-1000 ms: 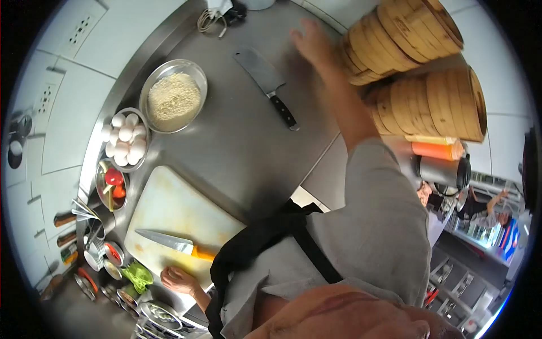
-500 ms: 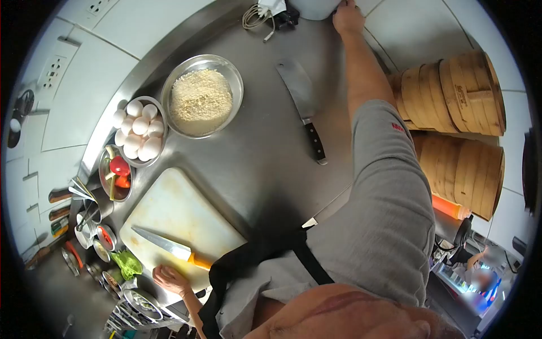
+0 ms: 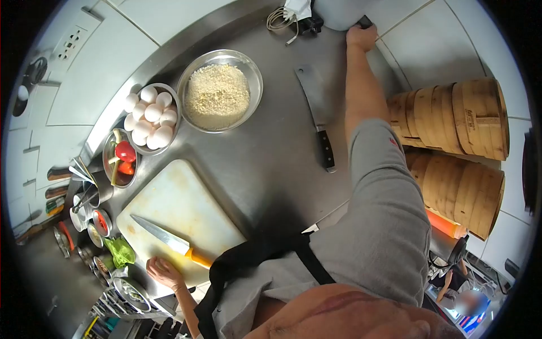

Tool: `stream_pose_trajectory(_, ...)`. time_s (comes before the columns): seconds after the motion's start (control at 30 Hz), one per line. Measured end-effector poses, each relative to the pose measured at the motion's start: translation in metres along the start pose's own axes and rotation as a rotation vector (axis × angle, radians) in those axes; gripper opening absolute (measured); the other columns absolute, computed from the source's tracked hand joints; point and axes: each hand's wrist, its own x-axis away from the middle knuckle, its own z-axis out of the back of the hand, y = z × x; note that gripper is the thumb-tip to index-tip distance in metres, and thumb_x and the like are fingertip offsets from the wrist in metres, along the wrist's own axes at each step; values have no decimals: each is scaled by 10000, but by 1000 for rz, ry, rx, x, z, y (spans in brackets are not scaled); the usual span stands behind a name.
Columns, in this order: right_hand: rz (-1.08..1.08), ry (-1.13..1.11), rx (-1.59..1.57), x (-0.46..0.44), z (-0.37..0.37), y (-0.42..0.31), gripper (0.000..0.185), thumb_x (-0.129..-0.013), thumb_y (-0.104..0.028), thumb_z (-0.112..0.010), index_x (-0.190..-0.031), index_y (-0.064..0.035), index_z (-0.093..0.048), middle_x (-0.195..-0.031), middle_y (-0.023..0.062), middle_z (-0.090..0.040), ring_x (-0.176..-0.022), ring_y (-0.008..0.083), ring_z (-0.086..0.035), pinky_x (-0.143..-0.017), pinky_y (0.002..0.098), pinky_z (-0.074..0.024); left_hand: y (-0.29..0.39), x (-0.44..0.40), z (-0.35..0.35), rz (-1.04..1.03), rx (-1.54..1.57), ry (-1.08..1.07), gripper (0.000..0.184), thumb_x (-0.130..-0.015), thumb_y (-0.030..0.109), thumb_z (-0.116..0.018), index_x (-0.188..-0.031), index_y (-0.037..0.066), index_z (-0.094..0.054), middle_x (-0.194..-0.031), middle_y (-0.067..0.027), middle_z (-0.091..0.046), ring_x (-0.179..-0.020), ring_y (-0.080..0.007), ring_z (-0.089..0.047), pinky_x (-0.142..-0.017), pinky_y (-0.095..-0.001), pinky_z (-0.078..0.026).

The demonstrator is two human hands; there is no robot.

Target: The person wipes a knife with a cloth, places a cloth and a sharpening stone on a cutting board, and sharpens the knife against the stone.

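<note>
My right hand (image 3: 361, 37) reaches to the far edge of the steel counter. Its fingers close round a small black object (image 3: 365, 22) beside a pale grey rounded container (image 3: 339, 12); the object's kind is unclear. At the lower left, my left hand (image 3: 165, 272) lies with fingers extended on the near edge of a white cutting board (image 3: 179, 189). On that board rests a kitchen knife with a yellow handle (image 3: 196, 257), close to my left hand. A cleaver (image 3: 316, 107) with a black handle lies on the counter, left of my right forearm.
Left of the cleaver are a metal bowl of pale crumbs (image 3: 219, 96), a bowl of eggs (image 3: 151, 117) and a bowl with red peppers (image 3: 125, 151). Bamboo steamers (image 3: 451, 118) stand at the right. A coiled cable (image 3: 279, 20) lies at the back.
The whole view has shifted, moving the counter items rightward. My right hand has drawn slightly back toward me, and the black object now shows in it. My left hand stays on the board.
</note>
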Motion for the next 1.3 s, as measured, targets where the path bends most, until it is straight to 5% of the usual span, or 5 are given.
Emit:
stream_pose_trajectory(0.63, -55, -150, 77, 15, 67, 54, 471, -805, -359, -708, -1165, -58, -659, -1091, 169, -727, -1031, 371, -693, -885, 498, -536, 5, -2, 5, 52, 74, 5, 277, -942, 207, -595, -1137, 10, -607, -1167, -207, -585, -1120, -397, -539, -987, -516, -411)
stream_pose_trajectory(0.73, -218, -337, -86, -1, 72, 117, 382, -844, -317, -708, -1102, -43, -645, -957, 137, -715, -897, 309, -696, -763, 472, -546, 6, -3, 4, 71, 103, 20, 263, -923, 185, -617, -1124, 16, -619, -1140, -210, -599, -1116, -406, -544, -987, -520, -416)
stream_pose_trajectory(0.83, -751, -690, -1007, 27, 132, 119, 104, -939, -156, -661, -1019, -105, -621, -808, 52, -634, -656, 188, -589, -563, 345, -474, -6, 1, -8, 47, 89, 35, 267, -891, 162, -637, -1116, 17, -626, -1088, -226, -629, -1074, -439, -555, -966, -537, -427)
stream_pose_trajectory(0.97, -714, -800, -995, 86, 215, 118, 273, -947, -199, -692, -1155, -48, -600, -1096, 91, -581, -926, 218, -572, -781, 370, -474, -2, 1, -2, 87, 155, 24, 281, -847, 155, -667, -1100, 34, -642, -1124, -229, -632, -1138, -435, -539, -1010, -528, -412)
stream_pose_trajectory(1.3, -644, -1134, -886, 304, 334, 78, 174, -991, -167, -638, -1076, -27, -581, -909, 74, -603, -878, 214, -639, -811, 367, -589, -4, 4, 8, 157, 225, 128, 238, -817, 195, -718, -1027, 92, -672, -1121, -117, -650, -1109, -342, -585, -947, -484, -455)
